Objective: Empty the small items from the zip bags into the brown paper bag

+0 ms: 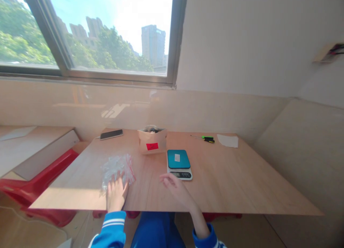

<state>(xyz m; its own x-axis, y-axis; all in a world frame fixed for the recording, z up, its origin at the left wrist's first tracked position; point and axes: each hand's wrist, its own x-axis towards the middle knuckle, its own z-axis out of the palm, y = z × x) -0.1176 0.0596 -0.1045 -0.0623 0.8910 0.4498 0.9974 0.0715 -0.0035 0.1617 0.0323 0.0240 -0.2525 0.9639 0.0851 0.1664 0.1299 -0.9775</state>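
Observation:
My left hand [116,192] lies flat with its fingers spread on a pile of clear zip bags [114,167] with red seal strips. My right hand [174,187] hovers above the table just in front of the kitchen scale [178,160], its fingers loosely bent and apart, holding nothing. The scale has a teal platform with a white label on it and a dark display strip facing me. Behind it to the left stands an open kraft paper pouch [152,140] with a red label. Its contents are too small to make out.
A phone [111,134] lies at the back left of the wooden table [228,183]. Toward the back right are screwdrivers [205,138] with green and yellow-black handles and a white sheet of paper [228,141]. Red stools [40,183] stand at the left, and the wall borders the far edge.

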